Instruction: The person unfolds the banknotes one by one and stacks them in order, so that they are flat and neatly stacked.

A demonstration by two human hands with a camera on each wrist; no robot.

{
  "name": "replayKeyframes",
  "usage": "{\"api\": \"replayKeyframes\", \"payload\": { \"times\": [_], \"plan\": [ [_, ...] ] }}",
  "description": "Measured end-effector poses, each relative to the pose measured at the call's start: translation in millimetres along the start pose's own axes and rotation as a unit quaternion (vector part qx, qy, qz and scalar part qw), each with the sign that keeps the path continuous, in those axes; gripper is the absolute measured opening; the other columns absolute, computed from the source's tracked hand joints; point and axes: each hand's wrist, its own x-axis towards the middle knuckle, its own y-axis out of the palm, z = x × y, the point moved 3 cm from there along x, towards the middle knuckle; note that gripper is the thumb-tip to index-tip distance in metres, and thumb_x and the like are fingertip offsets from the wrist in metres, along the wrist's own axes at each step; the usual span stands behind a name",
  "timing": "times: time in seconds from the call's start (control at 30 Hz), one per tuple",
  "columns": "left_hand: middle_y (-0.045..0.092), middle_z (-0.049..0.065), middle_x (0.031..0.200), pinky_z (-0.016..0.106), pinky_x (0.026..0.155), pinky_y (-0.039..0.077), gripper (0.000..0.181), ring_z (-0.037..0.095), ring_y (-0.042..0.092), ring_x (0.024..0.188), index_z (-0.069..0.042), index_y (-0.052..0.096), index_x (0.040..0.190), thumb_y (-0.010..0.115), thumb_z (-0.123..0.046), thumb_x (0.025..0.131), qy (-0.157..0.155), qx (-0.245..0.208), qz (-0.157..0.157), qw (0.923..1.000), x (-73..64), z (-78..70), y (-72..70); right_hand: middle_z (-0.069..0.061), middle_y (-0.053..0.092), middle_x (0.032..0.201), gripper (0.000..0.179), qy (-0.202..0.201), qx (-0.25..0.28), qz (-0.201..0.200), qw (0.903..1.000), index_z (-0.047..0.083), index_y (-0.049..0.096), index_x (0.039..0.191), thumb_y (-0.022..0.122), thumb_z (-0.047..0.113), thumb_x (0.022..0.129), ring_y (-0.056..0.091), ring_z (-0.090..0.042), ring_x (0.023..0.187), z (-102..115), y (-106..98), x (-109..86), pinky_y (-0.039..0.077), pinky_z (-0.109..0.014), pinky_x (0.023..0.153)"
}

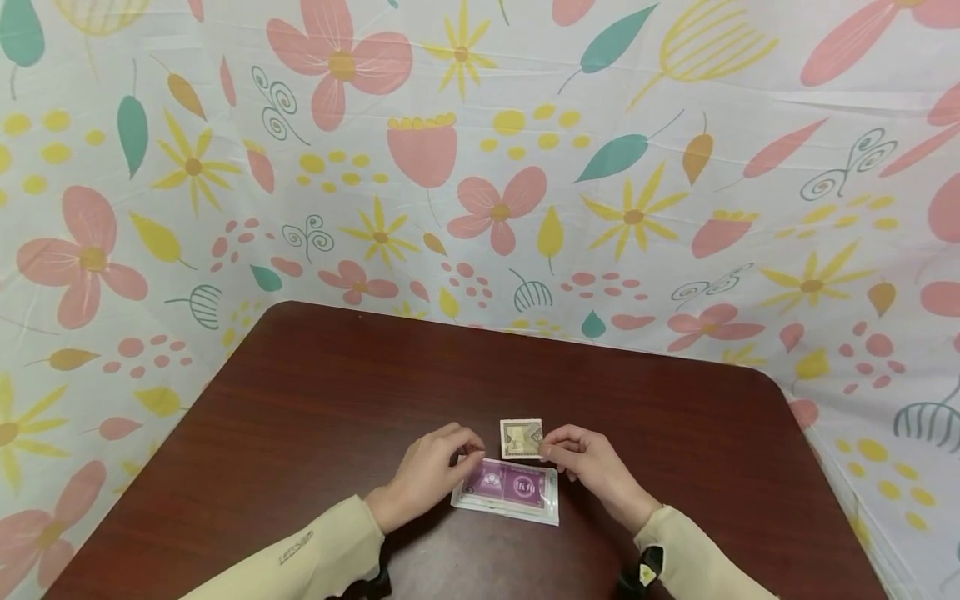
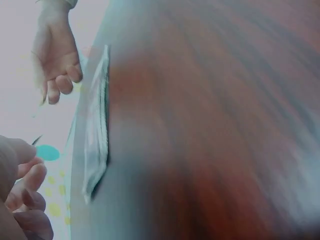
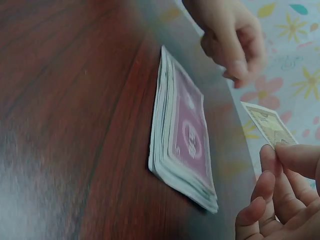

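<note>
A small yellow-green printed note is held up by one edge in my right hand, pinched between thumb and fingertips. In the right wrist view this note appears above the tabletop. Below it on the table lies a stack of purple banknotes, its several layered edges showing in the right wrist view. My left hand hovers at the stack's left end, fingers loosely curled and thumb close to the index finger. Nothing shows between them. From the left wrist view the stack appears almost edge-on.
A dark reddish-brown wooden table with rounded far corners carries the stack. Behind it and at both sides hangs a white cloth printed with flowers and leaves. A black band circles the right wrist by the cream sleeve.
</note>
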Motion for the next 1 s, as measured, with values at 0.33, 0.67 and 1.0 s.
{"api": "replayKeyframes", "payload": {
  "times": [0.33,0.67,1.0],
  "plan": [
    [0.065,-0.012,0.089,0.023,0.068,0.051,0.004,0.0,0.058,0.074,-0.021,0.072,0.097,0.074,-0.024,0.098,-0.031,-0.053,-0.049,0.997,9.9,-9.6,5.1,0.001,0.071,0.085,0.022,-0.005,0.016,0.013,0.9998,0.0,0.07,0.108,0.074,0.018,0.096,0.052,-0.014,0.068,10.3,11.1,-3.9,0.042,-0.028,0.059],
    [0.068,-0.011,0.091,0.024,0.068,0.052,0.007,0.0,0.062,0.077,-0.02,0.072,0.096,0.077,-0.024,0.096,-0.016,-0.037,-0.068,0.9969,11.4,-12.5,8.2,-0.003,0.075,0.088,0.018,0.001,0.012,-0.007,0.9999,0.001,0.07,0.106,0.074,0.016,0.096,0.056,-0.014,0.071,11.1,14.7,-4.2,0.043,-0.027,0.059],
    [0.072,-0.003,0.086,0.022,0.059,0.048,0.009,0.0,0.054,0.063,-0.013,0.067,0.096,0.075,-0.009,0.095,-0.06,-0.149,-0.054,0.9855,14.2,-9.7,9.6,-0.01,0.077,0.095,0.015,-0.066,-0.028,0.007,0.9974,-0.001,0.069,0.104,0.073,0.011,0.096,0.068,-0.013,0.088,14.4,20.7,-7.5,0.052,-0.026,0.078]
  ]
}}
